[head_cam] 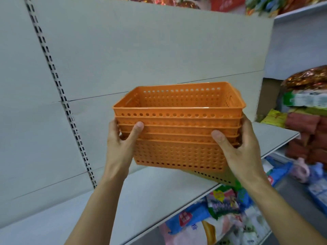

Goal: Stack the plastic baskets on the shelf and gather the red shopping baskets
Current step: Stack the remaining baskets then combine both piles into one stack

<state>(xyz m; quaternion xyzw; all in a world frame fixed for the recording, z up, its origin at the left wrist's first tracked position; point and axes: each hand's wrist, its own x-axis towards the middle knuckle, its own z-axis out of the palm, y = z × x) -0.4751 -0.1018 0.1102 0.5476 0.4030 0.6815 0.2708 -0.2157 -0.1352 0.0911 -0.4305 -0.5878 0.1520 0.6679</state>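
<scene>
A nested stack of several orange perforated plastic baskets hangs just above the grey shelf board, tilted slightly toward me. My left hand grips the stack's left end, thumb across the front rims. My right hand grips the right end the same way, thumb on the front, fingers hidden behind the stack. No red shopping baskets are in view.
The shelf's grey back panel has a slotted upright at the left. Packaged goods crowd the shelf bay to the right. More coloured packets lie on the lower shelf below the board's front edge.
</scene>
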